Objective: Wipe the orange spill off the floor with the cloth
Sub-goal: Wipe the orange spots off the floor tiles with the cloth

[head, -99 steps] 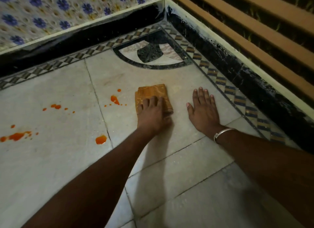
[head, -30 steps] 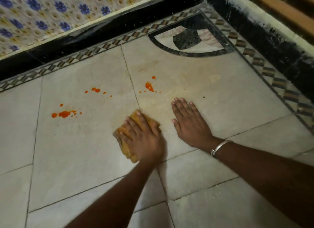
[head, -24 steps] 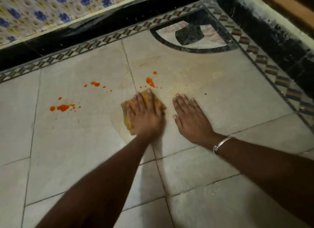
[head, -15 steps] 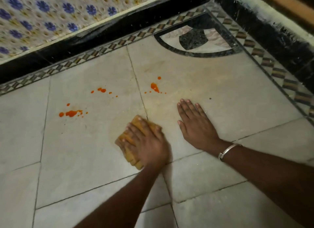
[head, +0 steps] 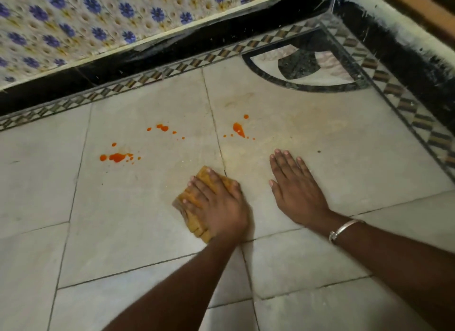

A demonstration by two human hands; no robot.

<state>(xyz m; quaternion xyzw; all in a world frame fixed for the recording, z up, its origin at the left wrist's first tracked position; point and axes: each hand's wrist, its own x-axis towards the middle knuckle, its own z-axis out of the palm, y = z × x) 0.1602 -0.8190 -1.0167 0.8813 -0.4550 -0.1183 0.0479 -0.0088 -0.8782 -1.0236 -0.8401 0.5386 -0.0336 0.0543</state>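
Note:
A folded orange-brown cloth lies on the pale stone floor. My left hand presses flat on top of it with straight fingers, covering most of it. My right hand rests palm-down on the floor to the right, fingers spread, a silver bangle on its wrist. Orange spill drops remain farther out: one patch beyond the cloth, a small cluster to its left, and a larger splash at the far left. A faint yellowish smear surrounds the cloth.
A black skirting and a blue-flowered tiled wall close the far side. A second black skirting runs along the right. A checkered inlay border and a dark quarter-circle inlay mark the corner.
My left hand has rubbed the cloth back and forth across the floor seam. The spot that lay by the seam is gone. My right hand has stayed planted.

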